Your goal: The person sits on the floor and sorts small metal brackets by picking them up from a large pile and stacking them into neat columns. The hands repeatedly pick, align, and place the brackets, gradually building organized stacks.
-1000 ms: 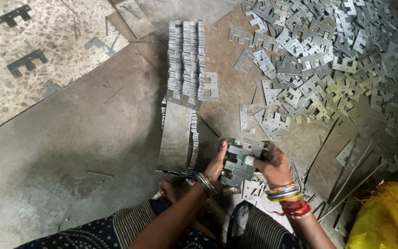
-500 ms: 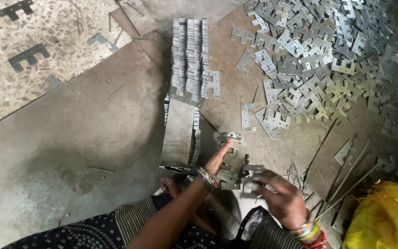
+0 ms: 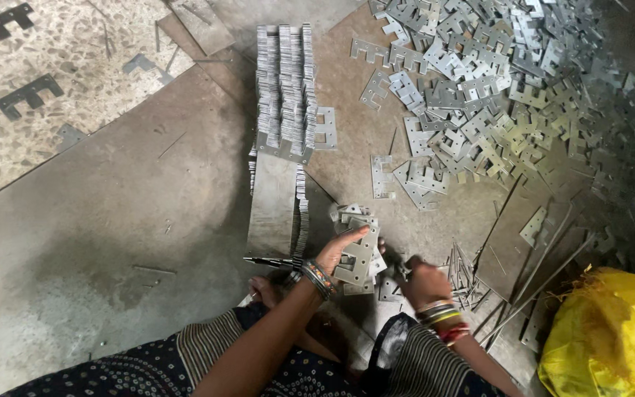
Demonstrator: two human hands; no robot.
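My left hand [image 3: 337, 251] holds a small stack of flat E-shaped metal plates [image 3: 358, 254] upright, fingers wrapped around its left side. My right hand [image 3: 422, 279] is lower and to the right, fingers closed down among loose plates [image 3: 387, 287] on the floor near my knee; what it grips is hidden. Just left of my hands stands a packed row of stacked plates [image 3: 277, 202], and behind it a taller stacked block [image 3: 285, 92].
A large heap of loose E-shaped plates [image 3: 494, 95] spreads over the upper right. Thin metal rods [image 3: 531, 279] lie at the right, a yellow bag [image 3: 604, 331] at the lower right. Dark plates [image 3: 27, 92] rest on the speckled floor upper left.
My right hand left the held stack and dropped down to the right onto loose plates on the floor. My left hand keeps holding the stack.
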